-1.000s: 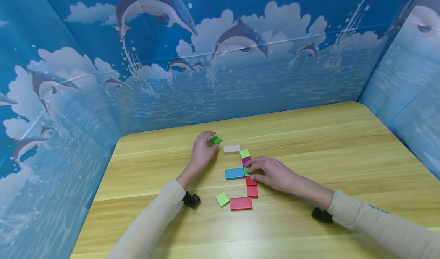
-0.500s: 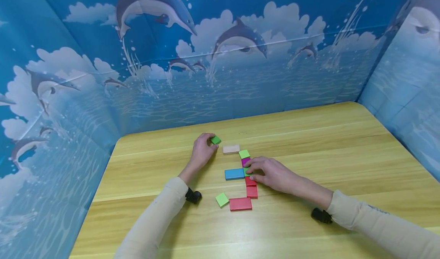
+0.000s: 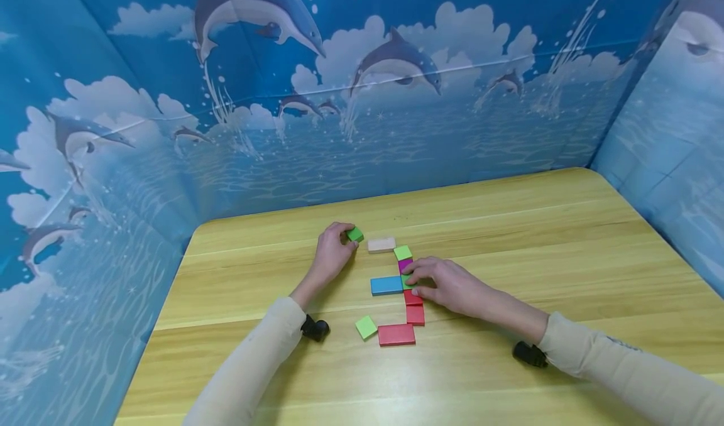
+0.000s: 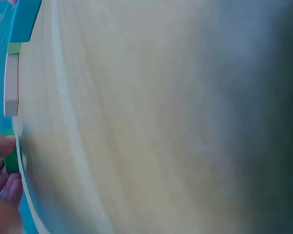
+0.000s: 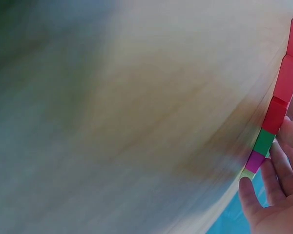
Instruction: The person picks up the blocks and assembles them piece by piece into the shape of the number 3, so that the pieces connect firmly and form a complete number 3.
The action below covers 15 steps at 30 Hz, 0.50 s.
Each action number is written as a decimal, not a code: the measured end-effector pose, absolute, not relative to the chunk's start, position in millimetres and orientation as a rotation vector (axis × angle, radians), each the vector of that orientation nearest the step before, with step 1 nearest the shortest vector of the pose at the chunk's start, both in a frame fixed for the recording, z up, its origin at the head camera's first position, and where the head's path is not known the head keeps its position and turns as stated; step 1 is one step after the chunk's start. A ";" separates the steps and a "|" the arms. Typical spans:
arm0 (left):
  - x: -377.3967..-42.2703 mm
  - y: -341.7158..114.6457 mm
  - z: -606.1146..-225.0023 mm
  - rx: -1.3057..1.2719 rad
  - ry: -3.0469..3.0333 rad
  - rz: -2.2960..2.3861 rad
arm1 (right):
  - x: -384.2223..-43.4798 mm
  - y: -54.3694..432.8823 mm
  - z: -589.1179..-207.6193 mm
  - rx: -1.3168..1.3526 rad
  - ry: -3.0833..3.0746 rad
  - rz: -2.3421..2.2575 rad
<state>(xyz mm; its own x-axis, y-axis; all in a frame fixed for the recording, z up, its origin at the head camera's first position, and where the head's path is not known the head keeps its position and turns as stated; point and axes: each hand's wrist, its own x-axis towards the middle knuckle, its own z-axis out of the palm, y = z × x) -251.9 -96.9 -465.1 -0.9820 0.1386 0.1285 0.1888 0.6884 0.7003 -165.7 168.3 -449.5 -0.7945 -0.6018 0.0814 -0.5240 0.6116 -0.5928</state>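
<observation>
My left hand [image 3: 332,249] pinches a small green block [image 3: 355,234] between fingers and thumb, left of a pale wooden block [image 3: 381,245]. In the left wrist view, only part of this hand shows, with the green block [image 4: 11,161] in its fingertips. My right hand [image 3: 452,286] rests beside a column of blocks, its fingers loosely bent. Its fingertips are at a magenta block [image 5: 255,161], a second green block [image 5: 263,142] and a red block [image 5: 275,115]. The fingers partly cover these in the head view. A lime block [image 3: 403,252] tops the column.
A blue oblong block [image 3: 386,286] extends left from the column. Lower down lie another red block [image 3: 415,315], a larger red oblong [image 3: 396,335] and a turned lime block [image 3: 366,328]. The wooden table [image 3: 537,225] meets a dolphin-print curtain [image 3: 396,156] at the back.
My left hand has come slightly nearer with the green block, which now sits a little lower in the head view. The right hand and the other blocks stay put.
</observation>
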 end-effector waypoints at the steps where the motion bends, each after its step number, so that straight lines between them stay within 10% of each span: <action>1: -250.8 -97.2 -464.9 -0.277 -2.825 -1.184 | -165.6 168.2 -449.8 -0.951 2.706 -0.932; 15: -235.6 -105.9 -461.9 -0.265 -2.741 -1.291 | -165.8 169.4 -451.7 -0.965 2.707 -0.936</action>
<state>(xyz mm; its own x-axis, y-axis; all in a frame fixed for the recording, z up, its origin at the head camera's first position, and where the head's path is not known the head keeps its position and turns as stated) -235.6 -105.9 -461.9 -0.9799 0.1140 0.1638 0.1989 0.6257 0.7543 -165.8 169.4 -451.7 -0.7897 -0.6067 0.0906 -0.5332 0.6058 -0.5906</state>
